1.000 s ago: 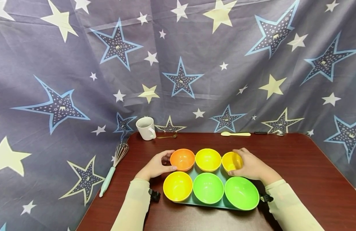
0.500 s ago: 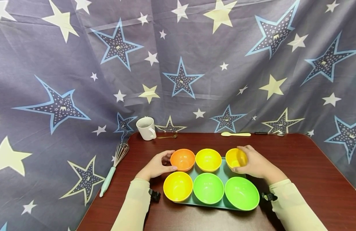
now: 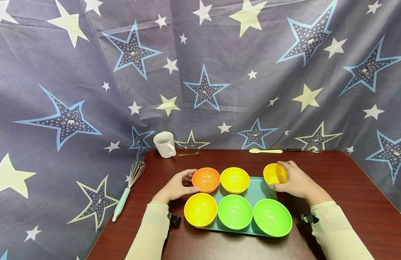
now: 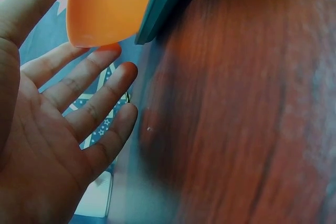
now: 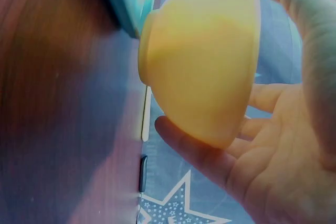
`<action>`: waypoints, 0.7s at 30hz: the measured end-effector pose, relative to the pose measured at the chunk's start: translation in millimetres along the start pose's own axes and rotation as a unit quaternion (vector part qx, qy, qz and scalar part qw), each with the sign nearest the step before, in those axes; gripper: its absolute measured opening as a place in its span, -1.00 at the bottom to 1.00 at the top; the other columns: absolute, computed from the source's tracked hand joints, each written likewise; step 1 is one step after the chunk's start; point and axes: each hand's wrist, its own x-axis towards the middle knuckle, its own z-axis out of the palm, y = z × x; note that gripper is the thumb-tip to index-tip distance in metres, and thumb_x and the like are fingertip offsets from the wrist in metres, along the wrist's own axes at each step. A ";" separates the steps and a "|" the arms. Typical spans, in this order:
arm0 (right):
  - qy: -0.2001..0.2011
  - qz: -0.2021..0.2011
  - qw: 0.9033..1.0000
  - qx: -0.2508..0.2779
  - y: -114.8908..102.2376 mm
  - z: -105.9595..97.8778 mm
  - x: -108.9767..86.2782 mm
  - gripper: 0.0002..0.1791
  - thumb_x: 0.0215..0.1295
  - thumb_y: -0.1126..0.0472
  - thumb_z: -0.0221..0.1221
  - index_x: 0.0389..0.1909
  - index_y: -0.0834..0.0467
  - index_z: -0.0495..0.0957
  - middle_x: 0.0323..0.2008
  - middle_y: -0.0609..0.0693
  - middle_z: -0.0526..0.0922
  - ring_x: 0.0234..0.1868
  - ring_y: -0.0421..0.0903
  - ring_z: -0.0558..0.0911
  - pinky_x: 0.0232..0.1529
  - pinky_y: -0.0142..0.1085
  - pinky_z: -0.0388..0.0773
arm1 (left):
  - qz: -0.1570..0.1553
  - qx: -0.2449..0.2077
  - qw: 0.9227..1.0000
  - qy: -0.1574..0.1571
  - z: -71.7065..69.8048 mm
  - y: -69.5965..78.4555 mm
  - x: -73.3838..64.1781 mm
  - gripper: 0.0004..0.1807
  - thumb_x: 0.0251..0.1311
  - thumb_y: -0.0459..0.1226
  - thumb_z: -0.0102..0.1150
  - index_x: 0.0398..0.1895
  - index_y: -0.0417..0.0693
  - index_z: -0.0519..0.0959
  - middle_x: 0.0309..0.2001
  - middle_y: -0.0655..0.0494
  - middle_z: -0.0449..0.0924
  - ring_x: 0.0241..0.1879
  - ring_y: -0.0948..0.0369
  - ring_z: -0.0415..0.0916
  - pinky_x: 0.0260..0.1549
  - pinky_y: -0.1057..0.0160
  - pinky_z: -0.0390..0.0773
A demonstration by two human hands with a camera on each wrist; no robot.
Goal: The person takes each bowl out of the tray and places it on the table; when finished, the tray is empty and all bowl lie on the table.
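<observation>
My right hand [image 3: 292, 180] grips a small yellow bowl [image 3: 274, 174] between thumb and fingers, over the back right corner of a teal tray [image 3: 258, 187]. In the right wrist view the bowl's outer wall [image 5: 202, 61] and foot face the camera, and the foot shows off the tabletop. My left hand [image 3: 175, 186] holds an orange bowl [image 3: 205, 180] at the tray's back left, thumb on the near side; in the left wrist view the other fingers [image 4: 79, 82] spread along and below its wall. Also on the tray are two yellow bowls [image 3: 234, 180] and two green bowls [image 3: 234, 212].
A white mug [image 3: 164, 144] stands at the back left beside a small thin spoon [image 3: 188, 154]. A whisk [image 3: 127, 189] lies along the left edge. A pale yellow spoon [image 3: 266, 151] and a black-handled spoon [image 3: 302, 150] lie at the back edge, before a star-patterned cloth [image 3: 206, 43].
My right hand has carried the small yellow bowl rightward and slightly back, away from the middle yellow bowl, uncovering part of the tray. The left hand and the orange bowl have stayed in place.
</observation>
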 end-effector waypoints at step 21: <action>0.004 0.029 1.000 0.007 25.8 -2.1 -2.6 0.25 -0.01 -0.27 0.57 0.45 0.50 0.25 0.17 0.43 0.39 -0.06 0.24 0.57 -0.04 0.12 0.60 | -0.001 0.000 1.000 0.001 -0.3 -0.4 -0.2 -0.16 0.15 -0.03 0.58 0.49 0.06 0.43 0.16 0.14 0.62 0.05 0.16 0.61 0.15 -0.02 0.56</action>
